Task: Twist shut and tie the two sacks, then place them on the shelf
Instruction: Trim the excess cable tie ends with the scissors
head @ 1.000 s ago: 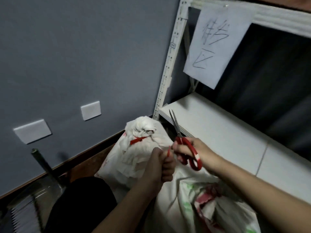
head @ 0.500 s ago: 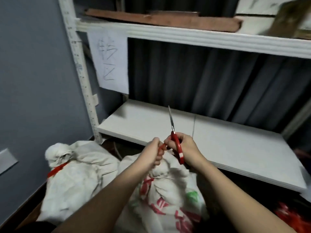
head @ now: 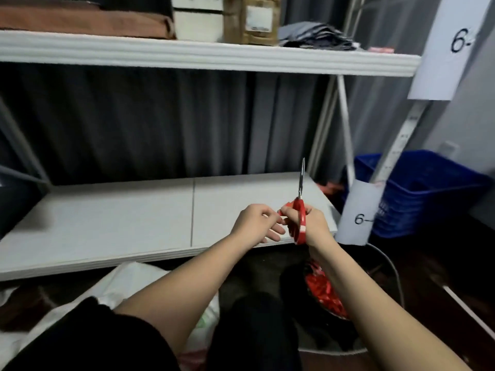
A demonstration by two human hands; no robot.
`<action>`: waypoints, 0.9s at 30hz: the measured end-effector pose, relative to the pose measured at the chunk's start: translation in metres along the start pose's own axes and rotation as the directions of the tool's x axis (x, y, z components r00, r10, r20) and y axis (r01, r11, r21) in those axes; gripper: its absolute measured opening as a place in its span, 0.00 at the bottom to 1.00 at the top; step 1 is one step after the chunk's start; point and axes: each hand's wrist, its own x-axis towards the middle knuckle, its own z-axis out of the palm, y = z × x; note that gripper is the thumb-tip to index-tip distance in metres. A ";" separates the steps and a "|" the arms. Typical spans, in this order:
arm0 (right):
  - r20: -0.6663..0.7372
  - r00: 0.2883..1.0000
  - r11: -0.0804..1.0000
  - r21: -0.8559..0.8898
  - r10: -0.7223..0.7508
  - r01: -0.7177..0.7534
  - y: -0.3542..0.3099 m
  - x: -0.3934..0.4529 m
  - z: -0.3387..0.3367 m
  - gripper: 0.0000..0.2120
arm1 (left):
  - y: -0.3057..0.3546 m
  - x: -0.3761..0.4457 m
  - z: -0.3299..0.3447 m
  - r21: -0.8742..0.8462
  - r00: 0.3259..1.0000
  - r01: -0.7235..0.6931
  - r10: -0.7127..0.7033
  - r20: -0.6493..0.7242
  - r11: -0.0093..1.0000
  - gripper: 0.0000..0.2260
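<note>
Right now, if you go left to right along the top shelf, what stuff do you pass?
Brown folded cloth → white box → brown paper package → pile of grey fabric → white paper sign with a 6 hanging at the right end.

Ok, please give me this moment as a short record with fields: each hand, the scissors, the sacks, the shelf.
left hand: fingers loosely spread, holds nothing that can be seen
right hand: grips the scissors by the red handles
scissors: blades closed, pointing up
sack: white, low in view below the shelf, partly hidden by the arms; second sack cannot be told apart
lower shelf: white board, no sack on it
</note>
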 end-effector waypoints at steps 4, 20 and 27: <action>-0.144 0.986 0.982 -0.156 0.081 -0.104 0.036 0.022 -0.072 0.04 | -0.007 0.037 0.071 0.136 0.994 0.069 -0.080 0.073 0.988 0.06; -0.358 0.892 0.547 -0.705 0.274 -0.451 0.135 0.060 -0.152 0.20 | -0.055 0.079 0.104 0.246 0.933 0.210 -0.269 0.241 0.946 0.05; -0.168 0.976 0.610 -0.762 0.139 -0.218 0.078 0.079 -0.076 0.17 | -0.038 0.068 0.095 -0.071 0.936 0.270 -0.245 0.252 0.960 0.18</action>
